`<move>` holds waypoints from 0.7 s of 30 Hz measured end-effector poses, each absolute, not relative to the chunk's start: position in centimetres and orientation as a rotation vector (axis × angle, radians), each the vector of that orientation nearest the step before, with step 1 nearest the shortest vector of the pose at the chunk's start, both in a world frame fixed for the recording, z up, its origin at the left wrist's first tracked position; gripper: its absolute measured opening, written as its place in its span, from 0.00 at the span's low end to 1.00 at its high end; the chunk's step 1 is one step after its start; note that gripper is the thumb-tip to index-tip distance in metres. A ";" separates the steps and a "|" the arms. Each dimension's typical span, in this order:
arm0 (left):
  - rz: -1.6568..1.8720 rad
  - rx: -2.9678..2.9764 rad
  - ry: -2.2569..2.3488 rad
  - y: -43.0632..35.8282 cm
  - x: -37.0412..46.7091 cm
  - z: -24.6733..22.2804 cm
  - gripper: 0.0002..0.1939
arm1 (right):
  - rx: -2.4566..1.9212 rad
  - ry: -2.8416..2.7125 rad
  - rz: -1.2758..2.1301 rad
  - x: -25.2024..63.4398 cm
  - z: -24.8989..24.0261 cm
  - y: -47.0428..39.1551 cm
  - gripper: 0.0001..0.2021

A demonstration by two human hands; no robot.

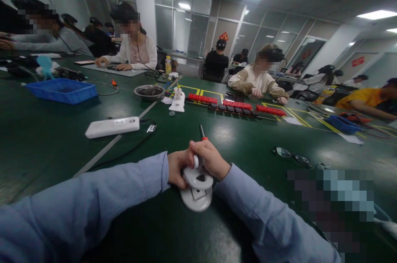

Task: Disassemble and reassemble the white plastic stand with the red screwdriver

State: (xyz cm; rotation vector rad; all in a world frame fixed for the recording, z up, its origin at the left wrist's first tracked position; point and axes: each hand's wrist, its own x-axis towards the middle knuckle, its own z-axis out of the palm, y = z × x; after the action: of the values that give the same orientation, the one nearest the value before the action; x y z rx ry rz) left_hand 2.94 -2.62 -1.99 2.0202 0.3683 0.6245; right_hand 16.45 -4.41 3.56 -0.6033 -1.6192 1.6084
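Observation:
A white device with a round base and a ring-shaped upper part stands on the green table in front of me. My left hand is closed round the left side of its upper part. From the right, my right hand is closed against the same white part, its fingers meeting those of my left hand. Just beyond my hands a screwdriver with a metal shaft and a red collar points away; its handle is hidden, and whether a hand grips it is unclear.
A white power bank with a black cable lies at left, a blue tray behind it. Farther back are a metal bowl and red strips. Glasses lie at right. Several people sit around the table.

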 end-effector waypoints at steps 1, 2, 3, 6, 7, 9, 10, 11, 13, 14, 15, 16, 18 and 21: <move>0.641 2.077 0.385 -2.5 2.9 -2.1 0.24 | -0.582 -1.593 1.601 16.5 3.9 -4.2 0.24; 0.660 2.151 0.402 -2.4 3.0 -2.1 0.26 | -0.558 -1.554 1.576 16.7 4.4 -3.9 0.24; 0.681 2.235 0.412 -2.2 3.0 -2.0 0.29 | -0.549 -1.512 1.520 17.0 5.0 -3.6 0.24; 0.698 2.428 0.404 -2.0 2.9 -1.7 0.39 | -0.888 -1.577 1.110 19.1 7.0 -2.2 0.24; 0.689 2.454 0.412 -2.1 2.9 -1.5 0.41 | -1.116 -1.651 0.909 20.2 7.4 -1.6 0.24; 0.685 2.447 0.510 -2.5 2.7 -1.2 0.45 | -1.557 -1.750 0.552 22.5 7.3 -0.3 0.20; 0.683 2.413 0.590 -2.8 2.6 -1.1 0.47 | -1.664 -1.739 0.476 23.5 6.8 0.2 0.16; 0.676 2.367 0.678 -3.1 2.5 -1.0 0.49 | -1.756 -1.715 0.424 24.3 6.0 0.8 0.13; 0.659 2.274 0.827 -3.8 2.4 -1.0 0.51 | -1.881 -1.661 0.381 25.2 4.1 1.5 0.11; 0.656 2.240 0.875 -4.0 2.3 -1.0 0.52 | -1.925 -1.642 0.370 25.3 3.1 1.8 0.11; 0.661 2.217 0.904 -4.2 2.2 -1.2 0.52 | -1.950 -1.627 0.367 25.2 2.3 1.9 0.11; 0.675 2.201 0.918 -4.3 2.2 -1.3 0.53 | -1.955 -1.615 0.367 25.0 1.7 2.0 0.11; 0.725 2.162 0.904 -4.1 1.9 -1.6 0.55 | -1.917 -1.591 0.380 24.6 1.4 1.9 0.10; 0.803 2.061 0.792 -3.3 1.1 -1.4 0.57 | -1.769 -1.548 0.478 24.1 2.6 1.7 0.12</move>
State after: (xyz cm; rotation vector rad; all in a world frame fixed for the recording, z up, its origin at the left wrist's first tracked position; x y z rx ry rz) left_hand 1.12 -3.34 -1.38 2.0605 0.7916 0.8034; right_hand 24.11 1.67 2.59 -1.7689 -1.5480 0.4776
